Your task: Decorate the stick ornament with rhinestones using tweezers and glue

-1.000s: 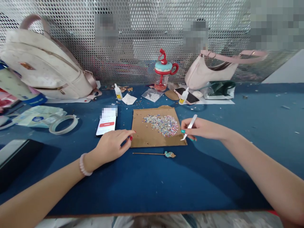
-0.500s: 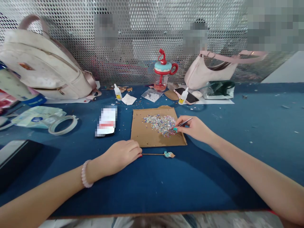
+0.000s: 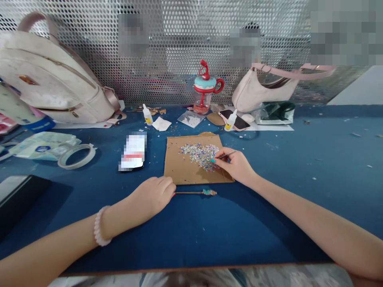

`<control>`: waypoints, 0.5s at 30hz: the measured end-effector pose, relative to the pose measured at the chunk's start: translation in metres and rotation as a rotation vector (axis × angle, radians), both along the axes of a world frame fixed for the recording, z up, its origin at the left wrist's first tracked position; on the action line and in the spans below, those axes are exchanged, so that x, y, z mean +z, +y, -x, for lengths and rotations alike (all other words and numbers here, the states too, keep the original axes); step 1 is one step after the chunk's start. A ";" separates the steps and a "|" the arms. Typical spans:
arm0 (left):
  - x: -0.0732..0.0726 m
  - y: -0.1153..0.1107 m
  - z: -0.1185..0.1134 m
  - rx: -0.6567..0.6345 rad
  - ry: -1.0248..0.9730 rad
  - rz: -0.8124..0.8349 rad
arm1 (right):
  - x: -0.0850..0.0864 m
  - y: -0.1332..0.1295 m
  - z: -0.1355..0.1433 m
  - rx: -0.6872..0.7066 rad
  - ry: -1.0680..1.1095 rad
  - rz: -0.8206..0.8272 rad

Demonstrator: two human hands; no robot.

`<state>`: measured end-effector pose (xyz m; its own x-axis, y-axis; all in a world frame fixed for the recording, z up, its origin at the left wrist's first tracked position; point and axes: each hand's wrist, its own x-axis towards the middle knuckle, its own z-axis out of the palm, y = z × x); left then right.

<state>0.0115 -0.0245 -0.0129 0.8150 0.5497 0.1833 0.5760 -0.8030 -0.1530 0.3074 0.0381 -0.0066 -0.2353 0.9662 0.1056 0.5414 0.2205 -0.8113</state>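
- Even, bright light fills the blue table (image 3: 191, 239).
- A soft shadow lies beside the right forearm (image 3: 299, 201).
- Bright glints speckle the far perforated panel (image 3: 185, 48).
- Wide-angle distortion stretches the left backpack (image 3: 60, 87).
- Pixelated blocks cover the phone screen (image 3: 134, 153).
- Small gems (image 3: 203, 154) look slightly soft.

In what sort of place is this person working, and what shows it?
Probably a craft workplace, at a blue table: a heap of tiny shiny pieces lies on a cardboard sheet, the right hand holds tweezers at it, and two small white bottles, perhaps of glue, are behind.
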 end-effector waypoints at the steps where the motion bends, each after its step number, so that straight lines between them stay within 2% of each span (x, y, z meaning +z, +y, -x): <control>1: 0.000 0.001 0.001 -0.008 -0.006 -0.007 | 0.000 0.000 0.000 0.002 0.001 -0.003; 9: 0.014 0.007 0.009 -0.084 -0.050 -0.112 | 0.003 -0.002 0.001 -0.004 0.014 -0.034; 15: 0.018 0.026 0.025 -0.024 0.009 -0.103 | -0.002 0.002 -0.004 -0.047 0.062 -0.089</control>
<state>-0.0139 0.0015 0.0047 0.8298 0.5083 0.2303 0.5547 -0.7966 -0.2404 0.3117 0.0401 -0.0088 -0.1805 0.9620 0.2047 0.5022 0.2691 -0.8218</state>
